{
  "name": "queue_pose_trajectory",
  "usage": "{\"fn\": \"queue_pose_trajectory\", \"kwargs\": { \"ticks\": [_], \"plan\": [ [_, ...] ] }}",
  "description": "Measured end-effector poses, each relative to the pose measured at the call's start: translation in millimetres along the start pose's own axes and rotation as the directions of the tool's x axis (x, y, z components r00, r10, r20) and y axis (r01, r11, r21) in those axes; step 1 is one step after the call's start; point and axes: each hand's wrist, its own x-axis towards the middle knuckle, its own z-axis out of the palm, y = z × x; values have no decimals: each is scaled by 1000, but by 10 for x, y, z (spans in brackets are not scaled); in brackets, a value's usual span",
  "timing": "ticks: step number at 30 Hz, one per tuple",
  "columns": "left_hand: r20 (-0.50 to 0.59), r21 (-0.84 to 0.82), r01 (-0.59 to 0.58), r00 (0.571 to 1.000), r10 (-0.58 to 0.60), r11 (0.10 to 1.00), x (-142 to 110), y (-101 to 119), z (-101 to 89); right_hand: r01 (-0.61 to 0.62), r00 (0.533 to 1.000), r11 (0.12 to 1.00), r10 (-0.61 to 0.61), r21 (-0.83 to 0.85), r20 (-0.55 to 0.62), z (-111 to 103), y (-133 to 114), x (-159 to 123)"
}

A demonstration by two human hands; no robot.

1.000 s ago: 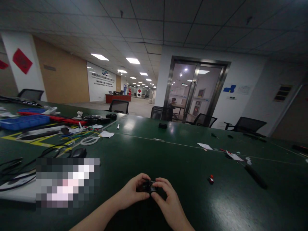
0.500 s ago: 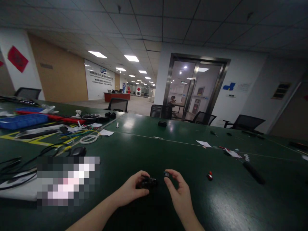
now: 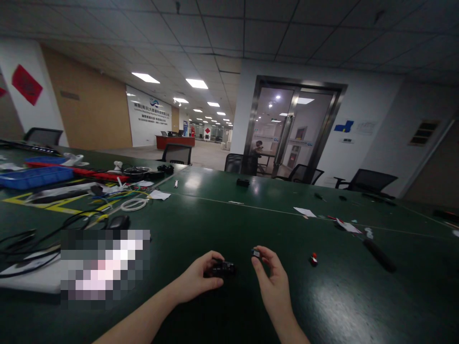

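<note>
My left hand (image 3: 201, 279) curls its thumb and fingers around a small black device (image 3: 224, 268) with shiny parts; its exact kind is too dark to make out. To the right, my right hand (image 3: 273, 279) pinches a small dark block with a pale grey face (image 3: 256, 253) between thumb and fingertips. A gap separates the block from the device. Both hands are just above the dark green table (image 3: 193, 229). A small red and white piece (image 3: 314, 259) lies on the table to the right of my right hand.
Cables, a black computer mouse (image 3: 119, 222) and a blue tray (image 3: 36, 178) crowd the left side. A black box (image 3: 243, 182) stands at the far edge. Paper (image 3: 304, 211) and a black-handled tool (image 3: 379, 255) lie to the right. Beyond the glass door a person (image 3: 258, 148) sits.
My right hand has moved slightly right with the small block, widening its gap from the black device. My left hand keeps its grip, nearly still.
</note>
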Motion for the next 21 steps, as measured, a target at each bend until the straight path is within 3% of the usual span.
{"fn": "queue_pose_trajectory", "kwargs": {
  "ticks": [21],
  "plan": [
    [-6,22,7,1000,-7,1000,12,10,2,22,998,1000,-22,7,-53,15,63,0]
  ]
}}
